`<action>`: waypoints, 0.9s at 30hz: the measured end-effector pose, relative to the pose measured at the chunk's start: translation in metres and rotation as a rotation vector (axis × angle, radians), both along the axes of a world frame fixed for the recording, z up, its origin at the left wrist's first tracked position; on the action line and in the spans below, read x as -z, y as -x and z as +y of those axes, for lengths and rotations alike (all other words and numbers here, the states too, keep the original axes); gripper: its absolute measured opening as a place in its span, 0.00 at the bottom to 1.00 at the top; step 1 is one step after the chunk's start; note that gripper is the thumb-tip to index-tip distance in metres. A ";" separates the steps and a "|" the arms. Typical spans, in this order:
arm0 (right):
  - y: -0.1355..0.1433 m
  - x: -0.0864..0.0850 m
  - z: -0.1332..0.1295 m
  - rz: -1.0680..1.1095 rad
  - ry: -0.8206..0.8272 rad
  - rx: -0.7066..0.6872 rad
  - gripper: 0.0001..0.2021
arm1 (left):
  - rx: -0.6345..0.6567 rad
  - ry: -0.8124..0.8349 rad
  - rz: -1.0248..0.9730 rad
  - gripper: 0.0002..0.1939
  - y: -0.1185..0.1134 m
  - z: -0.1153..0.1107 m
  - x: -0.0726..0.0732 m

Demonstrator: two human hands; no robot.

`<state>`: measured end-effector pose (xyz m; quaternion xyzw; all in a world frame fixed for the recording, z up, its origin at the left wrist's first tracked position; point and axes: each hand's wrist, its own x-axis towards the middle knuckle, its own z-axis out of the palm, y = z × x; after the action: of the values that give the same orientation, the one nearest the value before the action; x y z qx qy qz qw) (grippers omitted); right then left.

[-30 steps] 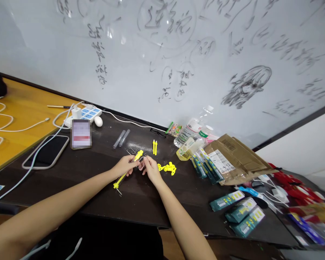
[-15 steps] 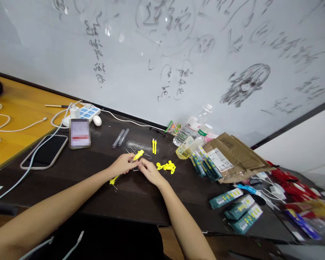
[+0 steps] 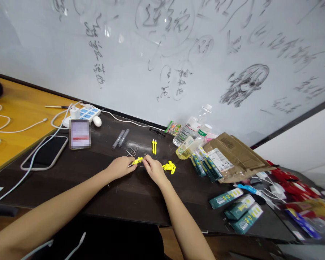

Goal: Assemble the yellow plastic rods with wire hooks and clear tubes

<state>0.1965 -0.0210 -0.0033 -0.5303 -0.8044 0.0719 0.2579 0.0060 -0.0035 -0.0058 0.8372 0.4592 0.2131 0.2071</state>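
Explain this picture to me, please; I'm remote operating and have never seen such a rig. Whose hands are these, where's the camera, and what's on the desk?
There is no robot: these are a person's bare hands, seen by a camera worn on their head, looking forward and down. The left hand holds a yellow fitting; the right hand seems to pinch a thin wire, mostly hidden. On the dark desk lie clear tubes, bent wires, two slim yellow pieces and a small yellow pile. Further right are bottles, green boxes and brown packaging. A whiteboard stands behind.
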 end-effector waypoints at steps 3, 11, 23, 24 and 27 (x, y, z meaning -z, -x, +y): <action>0.004 0.004 0.002 -0.021 -0.040 0.089 0.11 | 0.010 0.010 0.039 0.13 -0.001 -0.001 0.001; 0.004 0.006 0.004 -0.036 -0.038 0.062 0.09 | 0.026 -0.009 0.112 0.13 -0.002 0.000 0.004; 0.016 0.005 0.000 -0.206 -0.079 0.055 0.08 | 0.027 0.050 0.017 0.24 -0.001 0.006 0.007; 0.016 0.004 -0.001 -0.210 -0.084 0.036 0.08 | 0.026 0.047 0.021 0.24 -0.001 0.007 0.008; 0.018 -0.001 -0.004 -0.224 -0.092 -0.004 0.07 | 0.011 0.034 0.038 0.23 -0.002 0.009 0.008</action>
<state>0.1786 -0.0252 -0.0020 -0.5210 -0.8317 -0.0243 0.1903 0.0081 0.0057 -0.0136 0.8399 0.4620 0.1882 0.2137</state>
